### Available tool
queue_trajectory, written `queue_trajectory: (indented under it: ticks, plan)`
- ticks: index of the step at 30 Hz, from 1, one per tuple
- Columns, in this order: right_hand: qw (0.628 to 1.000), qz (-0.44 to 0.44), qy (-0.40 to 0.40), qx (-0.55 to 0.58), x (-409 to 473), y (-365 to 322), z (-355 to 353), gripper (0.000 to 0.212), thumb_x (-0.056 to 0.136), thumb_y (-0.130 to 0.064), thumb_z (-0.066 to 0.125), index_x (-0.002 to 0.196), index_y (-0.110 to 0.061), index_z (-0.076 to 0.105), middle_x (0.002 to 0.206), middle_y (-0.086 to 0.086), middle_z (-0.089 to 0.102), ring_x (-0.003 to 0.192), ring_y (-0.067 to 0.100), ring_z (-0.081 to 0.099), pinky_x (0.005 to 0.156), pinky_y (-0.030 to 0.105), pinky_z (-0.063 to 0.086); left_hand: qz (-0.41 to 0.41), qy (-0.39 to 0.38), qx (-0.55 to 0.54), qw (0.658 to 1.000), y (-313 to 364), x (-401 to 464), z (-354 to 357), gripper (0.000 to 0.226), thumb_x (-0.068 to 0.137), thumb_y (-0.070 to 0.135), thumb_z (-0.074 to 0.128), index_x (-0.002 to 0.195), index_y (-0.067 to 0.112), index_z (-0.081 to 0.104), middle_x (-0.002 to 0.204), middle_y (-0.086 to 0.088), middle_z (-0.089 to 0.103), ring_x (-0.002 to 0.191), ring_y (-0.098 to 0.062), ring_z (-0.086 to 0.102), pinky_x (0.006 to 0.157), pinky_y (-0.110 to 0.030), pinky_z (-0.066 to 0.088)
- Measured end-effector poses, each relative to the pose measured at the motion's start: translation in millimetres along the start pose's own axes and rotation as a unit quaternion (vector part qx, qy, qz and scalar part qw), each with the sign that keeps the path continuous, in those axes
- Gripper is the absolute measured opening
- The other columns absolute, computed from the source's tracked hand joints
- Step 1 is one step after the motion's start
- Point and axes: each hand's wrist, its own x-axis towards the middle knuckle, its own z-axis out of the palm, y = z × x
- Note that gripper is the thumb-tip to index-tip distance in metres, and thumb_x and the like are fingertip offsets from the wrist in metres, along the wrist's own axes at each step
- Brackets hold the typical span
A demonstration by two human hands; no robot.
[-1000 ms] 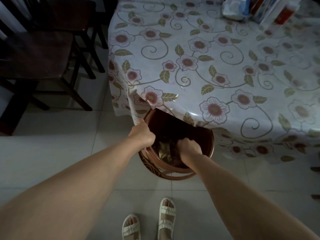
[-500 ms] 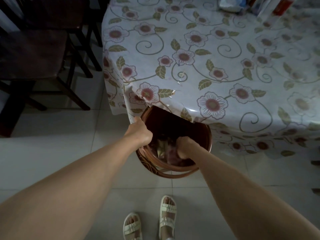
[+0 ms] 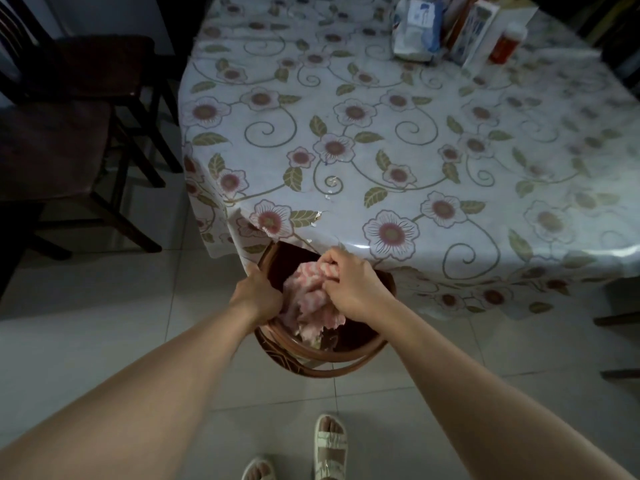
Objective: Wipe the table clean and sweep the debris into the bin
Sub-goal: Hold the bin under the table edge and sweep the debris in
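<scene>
A round brown bin hangs just below the near edge of the table, which wears a glossy flowered cloth. My left hand grips the bin's left rim. My right hand holds a crumpled pink and white cloth above the bin's mouth, close to the table edge. The cloth's lower end hangs down inside the bin. A few small pale flecks lie on the tablecloth near the front.
A white and blue packet, boxes and a red bottle stand at the table's far side. Dark wooden chairs stand on the left. My sandalled feet are on the pale tiled floor.
My right hand has risen out of the bin with the pink cloth, which was deep inside before. My left hand keeps its grip on the rim. The view has tilted up.
</scene>
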Motion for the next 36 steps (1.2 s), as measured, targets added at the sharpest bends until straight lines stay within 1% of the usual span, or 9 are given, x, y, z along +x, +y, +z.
queue_trajectory:
  ticks: [3,7,13,16,20,25,28,32,36]
  plan:
    - [0.998,-0.002,0.057,0.034,-5,-9,-41,0.023,0.086,-0.004,0.05,0.101,-0.021,0.053,0.094,-0.004,0.056,0.085,0.014,0.055,0.057,0.016,0.038,0.004,-0.007,0.003,1.0,4,-4,-3,0.065,0.083,0.007,0.048,0.141,0.001,0.019,0.129,-0.028,0.048,0.11,-0.042,0.055,0.083,-0.044,0.055]
    - [0.987,0.04,0.149,0.05,1,11,-93,0.026,0.085,-0.001,0.045,0.101,-0.018,0.055,0.088,-0.002,0.056,0.082,0.019,0.054,0.058,0.025,0.042,-0.013,-0.012,0.007,1.0,13,-7,-7,0.059,0.088,0.003,0.042,0.142,0.004,0.018,0.13,-0.025,0.046,0.104,-0.039,0.059,0.056,-0.033,0.051]
    - [0.942,0.187,0.279,-0.027,19,68,-124,0.025,0.087,-0.012,0.051,0.111,-0.014,0.045,0.106,0.012,0.053,0.08,0.025,0.048,0.063,0.029,0.036,-0.02,-0.01,0.023,0.999,12,-4,-8,0.055,0.088,0.004,0.04,0.139,0.005,0.02,0.128,-0.025,0.048,0.086,-0.034,0.061,0.067,-0.036,0.053]
    - [0.942,0.202,0.26,-0.066,23,77,-95,0.041,0.085,-0.01,0.059,0.121,-0.021,0.044,0.12,0.014,0.046,0.094,0.028,0.052,0.072,0.031,0.042,-0.018,0.003,0.031,0.999,11,1,-7,0.058,0.087,0.006,0.042,0.141,0.005,0.02,0.121,-0.024,0.052,0.073,-0.029,0.057,0.058,-0.033,0.05]
    - [0.952,0.065,0.242,-0.174,21,50,-37,0.054,0.087,-0.002,0.051,0.136,-0.02,0.038,0.136,0.009,0.036,0.118,0.027,0.041,0.079,0.031,0.043,-0.014,0.003,0.03,0.999,9,6,-8,0.061,0.086,0.007,0.045,0.141,0.007,0.021,0.11,-0.018,0.052,0.071,-0.024,0.053,0.052,-0.03,0.046]
    - [0.974,-0.02,0.216,-0.069,24,25,-33,0.017,0.078,0.004,0.054,0.089,-0.008,0.059,0.104,0.007,0.054,0.088,0.022,0.055,0.065,0.029,0.044,-0.028,-0.011,0.011,0.999,7,10,-14,0.047,0.086,0.003,0.043,0.131,0.008,0.03,0.1,-0.015,0.049,0.066,-0.024,0.056,0.044,-0.028,0.046]
    - [0.955,0.019,0.294,0.031,40,14,-66,0.015,0.079,0.0,0.052,0.084,-0.012,0.059,0.098,0.005,0.059,0.081,0.019,0.057,0.061,0.024,0.042,-0.013,-0.023,-0.003,1.0,3,14,-20,0.048,0.085,0.0,0.042,0.131,0.008,0.03,0.099,-0.012,0.047,0.066,-0.022,0.053,0.042,-0.026,0.042]
    - [0.909,0.082,0.397,0.099,94,15,-103,0.025,0.08,0.0,0.046,0.098,-0.014,0.057,0.107,0.009,0.058,0.09,0.024,0.058,0.079,0.041,0.053,-0.011,-0.025,0.007,1.0,1,24,-26,0.054,0.087,0.002,0.043,0.137,0.009,0.025,0.106,-0.013,0.048,0.068,-0.02,0.052,0.042,-0.025,0.041]
    - [0.953,0.139,0.267,0.045,150,25,-103,0.039,0.089,-0.015,0.045,0.128,-0.011,0.045,0.13,0.014,0.044,0.105,0.029,0.051,0.095,0.043,0.044,-0.014,-0.037,0.02,0.999,3,34,-30,0.053,0.088,0.002,0.045,0.136,0.009,0.025,0.118,-0.021,0.053,0.061,-0.019,0.052,0.039,-0.023,0.038]
